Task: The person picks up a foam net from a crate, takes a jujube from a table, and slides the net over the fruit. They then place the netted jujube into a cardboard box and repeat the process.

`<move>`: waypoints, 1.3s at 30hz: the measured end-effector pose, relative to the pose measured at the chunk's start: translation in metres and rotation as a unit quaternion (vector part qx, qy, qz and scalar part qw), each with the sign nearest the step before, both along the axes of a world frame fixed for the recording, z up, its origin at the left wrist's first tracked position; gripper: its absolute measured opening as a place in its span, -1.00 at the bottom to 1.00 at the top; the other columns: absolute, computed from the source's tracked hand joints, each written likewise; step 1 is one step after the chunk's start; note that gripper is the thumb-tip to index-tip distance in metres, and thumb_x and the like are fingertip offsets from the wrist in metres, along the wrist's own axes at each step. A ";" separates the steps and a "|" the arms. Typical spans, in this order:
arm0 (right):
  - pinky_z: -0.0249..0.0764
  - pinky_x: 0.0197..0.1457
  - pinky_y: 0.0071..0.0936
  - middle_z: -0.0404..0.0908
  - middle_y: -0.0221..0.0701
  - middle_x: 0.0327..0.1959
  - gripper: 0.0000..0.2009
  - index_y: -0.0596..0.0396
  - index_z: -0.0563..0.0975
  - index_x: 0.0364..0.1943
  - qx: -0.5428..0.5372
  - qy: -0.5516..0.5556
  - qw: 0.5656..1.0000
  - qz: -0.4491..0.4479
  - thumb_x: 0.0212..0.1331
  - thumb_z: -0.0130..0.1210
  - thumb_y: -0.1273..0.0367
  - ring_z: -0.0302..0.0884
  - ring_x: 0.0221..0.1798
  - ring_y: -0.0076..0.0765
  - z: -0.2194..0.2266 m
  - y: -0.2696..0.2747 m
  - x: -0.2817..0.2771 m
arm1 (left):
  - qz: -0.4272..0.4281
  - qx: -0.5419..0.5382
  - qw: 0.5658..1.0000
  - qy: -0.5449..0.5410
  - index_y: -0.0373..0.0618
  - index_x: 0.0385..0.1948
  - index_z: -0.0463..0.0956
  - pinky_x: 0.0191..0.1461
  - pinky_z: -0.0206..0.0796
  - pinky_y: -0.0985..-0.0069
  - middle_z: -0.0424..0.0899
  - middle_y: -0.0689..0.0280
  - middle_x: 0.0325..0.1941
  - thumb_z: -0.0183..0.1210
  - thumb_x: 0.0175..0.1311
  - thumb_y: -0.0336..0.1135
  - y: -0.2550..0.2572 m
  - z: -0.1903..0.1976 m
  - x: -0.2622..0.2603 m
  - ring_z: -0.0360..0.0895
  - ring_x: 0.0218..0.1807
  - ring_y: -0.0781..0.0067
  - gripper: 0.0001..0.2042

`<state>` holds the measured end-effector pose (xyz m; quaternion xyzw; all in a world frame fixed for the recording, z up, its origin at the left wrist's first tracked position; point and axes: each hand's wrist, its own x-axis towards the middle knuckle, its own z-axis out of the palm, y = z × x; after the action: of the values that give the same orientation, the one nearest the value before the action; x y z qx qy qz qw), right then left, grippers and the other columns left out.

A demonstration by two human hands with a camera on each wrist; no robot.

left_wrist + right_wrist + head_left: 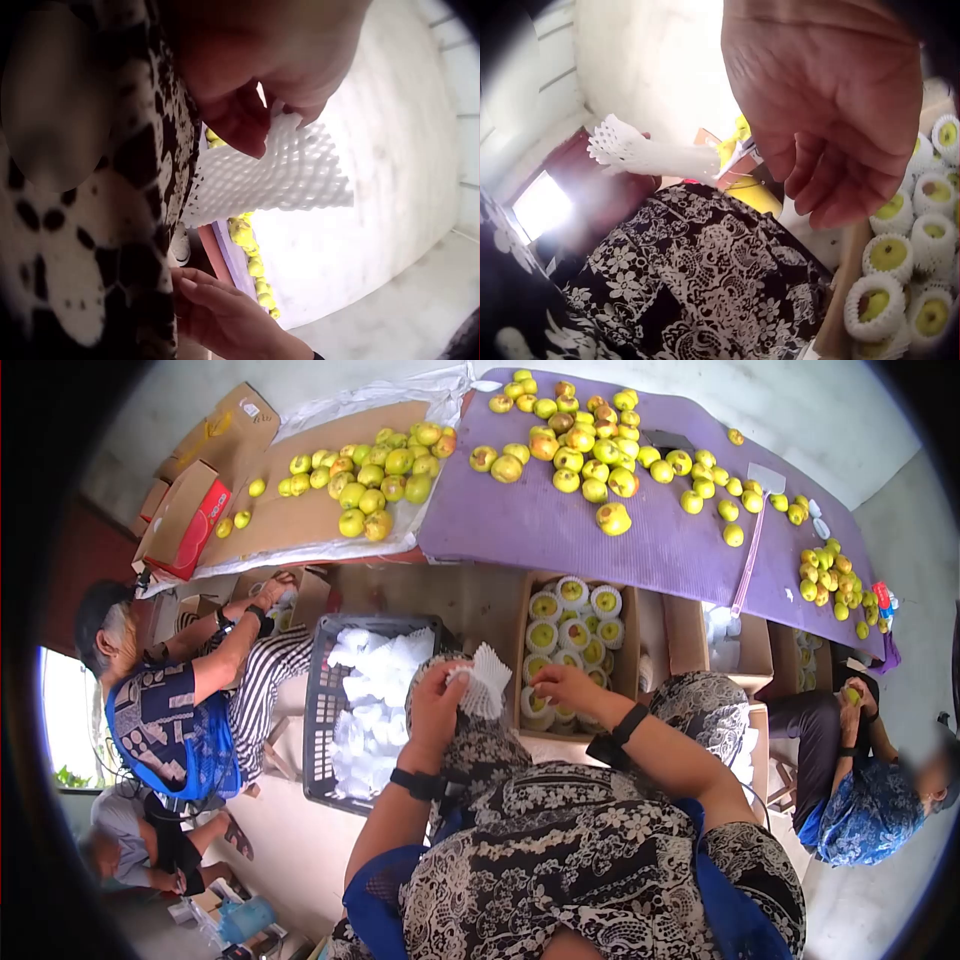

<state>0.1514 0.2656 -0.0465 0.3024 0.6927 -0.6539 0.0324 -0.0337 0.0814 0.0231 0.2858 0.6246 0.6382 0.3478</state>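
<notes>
My left hand [437, 705] pinches a white foam net sleeve [487, 682] between thumb and fingers, above my patterned lap. In the left wrist view the foam net sleeve [277, 176] hangs flared out under the fingertips, with its mesh showing. My right hand [568, 690] hovers at the near left part of a cardboard carton [629, 670] of yellow-green apples [572, 634] in white foam nets. Seen from the right wrist, that right hand [829, 112] has loosely curled fingers and nothing in them, beside the netted apples [887, 253].
Left of my knees stands a black plastic crate [318, 710] full of white foam nets [370, 725]. Loose apples [600, 455] lie on the purple-covered table [520, 525] ahead. People sit working at left and right; another person is at lower left.
</notes>
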 end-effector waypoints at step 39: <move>0.24 0.35 -0.22 0.38 -0.18 0.24 -0.43 0.03 0.44 0.11 0.407 -0.282 0.761 -0.418 0.02 0.20 0.05 0.21 0.36 -0.03 0.092 0.326 -0.104 | -0.004 -0.045 0.991 0.129 -0.24 -0.28 0.60 -0.07 0.32 0.57 0.58 0.26 -0.29 0.13 0.06 -0.60 0.015 0.015 -0.006 0.52 -0.20 0.44 -0.82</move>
<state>0.0472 0.5918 0.0460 0.7174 0.6583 -0.1439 -0.1769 -0.0396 0.0962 0.0378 0.3521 0.6911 0.5662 0.2791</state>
